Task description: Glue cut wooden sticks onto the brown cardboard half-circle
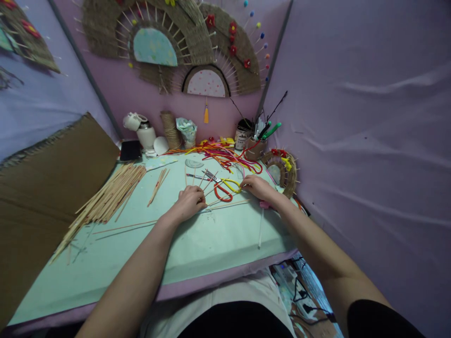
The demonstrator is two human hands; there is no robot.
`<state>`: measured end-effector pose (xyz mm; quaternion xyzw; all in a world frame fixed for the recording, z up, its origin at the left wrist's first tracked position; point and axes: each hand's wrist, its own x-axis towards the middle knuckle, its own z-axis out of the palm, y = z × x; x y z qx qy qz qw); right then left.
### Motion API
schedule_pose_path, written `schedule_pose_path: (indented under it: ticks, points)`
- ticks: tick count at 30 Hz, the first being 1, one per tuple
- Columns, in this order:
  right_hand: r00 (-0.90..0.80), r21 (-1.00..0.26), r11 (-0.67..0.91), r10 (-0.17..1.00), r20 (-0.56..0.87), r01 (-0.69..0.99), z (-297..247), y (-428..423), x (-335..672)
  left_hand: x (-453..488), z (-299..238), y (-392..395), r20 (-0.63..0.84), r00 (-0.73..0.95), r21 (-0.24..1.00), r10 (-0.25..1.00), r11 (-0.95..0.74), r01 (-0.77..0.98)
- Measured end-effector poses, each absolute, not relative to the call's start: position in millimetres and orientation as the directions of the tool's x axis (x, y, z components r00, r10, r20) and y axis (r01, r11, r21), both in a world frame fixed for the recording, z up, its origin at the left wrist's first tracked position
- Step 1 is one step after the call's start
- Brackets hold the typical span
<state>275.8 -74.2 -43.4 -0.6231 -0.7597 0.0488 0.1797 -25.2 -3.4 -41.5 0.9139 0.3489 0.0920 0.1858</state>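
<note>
My left hand [190, 202] rests on the mint-green table [148, 253] with its fingers curled over thin wooden sticks [225, 203] lying across the middle. My right hand [256, 187] is closed in a pinch on a yellow pipe cleaner [233, 186] beside the red-handled scissors [214, 183]. A tangle of red, orange and yellow pipe cleaners [225, 155] lies just behind both hands.
A big bundle of wooden sticks [105, 199] lies at the left, next to a cardboard sheet [45, 188]. At the back stand a white flask [145, 134], a twine spool [171, 129], a phone [130, 150] and a pen cup [254, 145]. A woven wreath [283, 170] sits at the right edge.
</note>
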Motion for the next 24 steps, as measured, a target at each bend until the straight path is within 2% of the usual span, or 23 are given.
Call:
schedule_pose_path:
  ticks: [24]
  points:
    - [-0.165,-0.318,0.228,0.963,0.212,0.92,-59,-63,275,-25,-42,-3,0.049,0.735,0.412,0.676,-0.685,0.601]
